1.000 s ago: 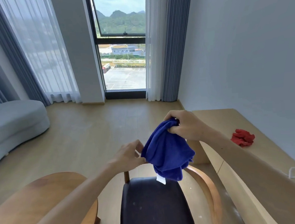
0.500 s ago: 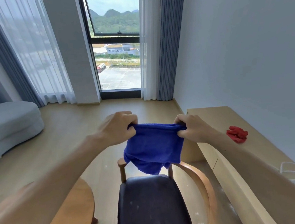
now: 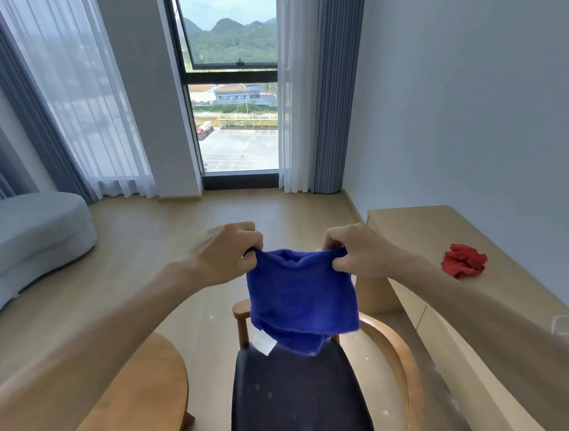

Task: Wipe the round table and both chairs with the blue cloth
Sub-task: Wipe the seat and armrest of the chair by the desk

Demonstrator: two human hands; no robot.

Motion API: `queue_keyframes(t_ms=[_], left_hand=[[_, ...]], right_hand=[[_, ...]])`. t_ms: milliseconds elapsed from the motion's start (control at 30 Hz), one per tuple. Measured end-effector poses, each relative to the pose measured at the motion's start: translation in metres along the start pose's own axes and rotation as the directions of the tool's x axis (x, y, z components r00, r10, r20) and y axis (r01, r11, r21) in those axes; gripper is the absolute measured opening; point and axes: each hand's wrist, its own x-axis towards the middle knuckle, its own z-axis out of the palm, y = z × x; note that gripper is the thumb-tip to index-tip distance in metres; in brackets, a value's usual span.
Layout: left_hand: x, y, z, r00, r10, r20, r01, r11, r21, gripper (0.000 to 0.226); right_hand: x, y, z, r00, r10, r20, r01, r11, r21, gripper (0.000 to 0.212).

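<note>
Hands: left hand [image 3: 226, 254] and right hand [image 3: 355, 253] are both raised over the chair, fingers curled, each pinching one top corner of the blue cloth.
Sofa: grey sofa [image 3: 26, 234] curves along the left side, on the wood floor [image 3: 162, 246].
Long surface: pale wood surface [image 3: 425, 234] runs along the right wall.
Round surface: round table [image 3: 131, 411] shows its wooden top at lower left, just beside the chair.
Chair: chair [image 3: 299, 403] with dark seat and curved wooden frame stands below the hands.
Blue cloth: blue cloth [image 3: 300, 296] hangs stretched between the two hands, its lower edge in front of the chair's backrest, with a white tag at its lower edge.
Red cloth: red cloth [image 3: 464, 264] lies crumpled on the long surface, well apart from the hands.
</note>
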Motion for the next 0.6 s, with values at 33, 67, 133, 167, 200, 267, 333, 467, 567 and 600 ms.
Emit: queue_keyframes(t_ms=[33, 67, 133, 167, 200, 267, 333, 467, 567, 600], left_hand=[[-0.001, -0.001, 0.002, 1.0, -0.01, -0.004, 0.01, 1.0, -0.007, 0.016], [-0.003, -0.002, 0.004, 1.0, -0.019, 0.019, 0.019, 1.0, -0.001, 0.016], [-0.008, -0.001, 0.009, 0.998, -0.033, 0.058, 0.034, 0.999, -0.009, 0.016], [-0.007, -0.003, 0.011, 0.998, -0.051, 0.045, 0.052, 0.998, -0.022, 0.015], [-0.008, -0.003, 0.012, 0.997, -0.066, 0.05, 0.067, 0.998, -0.02, 0.015], [-0.009, -0.003, 0.012, 0.995, -0.083, 0.059, 0.084, 0.996, -0.026, 0.015], [-0.009, -0.004, 0.012, 0.996, -0.082, 0.034, 0.084, 0.996, -0.033, 0.015], [-0.009, -0.004, 0.007, 0.996, -0.094, -0.001, 0.094, 0.992, -0.089, 0.014], [-0.007, 0.001, 0.002, 0.987, -0.161, -0.001, 0.158, 0.972, -0.176, 0.015], [-0.006, 0.003, 0.001, 0.982, -0.19, 0.004, 0.186, 0.96, -0.208, 0.015]], right_hand=[[0.001, -0.001, 0.001, 1.0, -0.002, -0.006, 0.002, 1.0, 0.013, 0.018], [0.001, -0.001, 0.002, 1.0, -0.005, -0.004, 0.005, 1.0, 0.02, 0.018], [0.001, 0.001, 0.008, 1.0, -0.006, 0.012, 0.005, 1.0, 0.028, 0.02], [0.002, 0.001, 0.009, 1.0, 0.0, 0.005, 0.0, 1.0, 0.028, 0.02], [0.003, 0.002, 0.011, 1.0, 0.007, 0.012, -0.007, 1.0, 0.024, 0.02], [0.002, 0.002, 0.013, 1.0, 0.007, 0.019, -0.007, 1.0, 0.024, 0.021], [0.002, 0.0, 0.013, 1.0, 0.01, -0.016, -0.009, 0.999, 0.047, 0.02], [0.002, 0.0, 0.013, 0.997, 0.043, -0.069, -0.036, 0.994, 0.108, 0.014], [0.002, -0.002, 0.01, 0.988, 0.115, -0.099, -0.091, 0.971, 0.22, 0.01], [0.002, -0.003, 0.009, 0.986, 0.135, -0.098, -0.107, 0.962, 0.25, 0.01]])
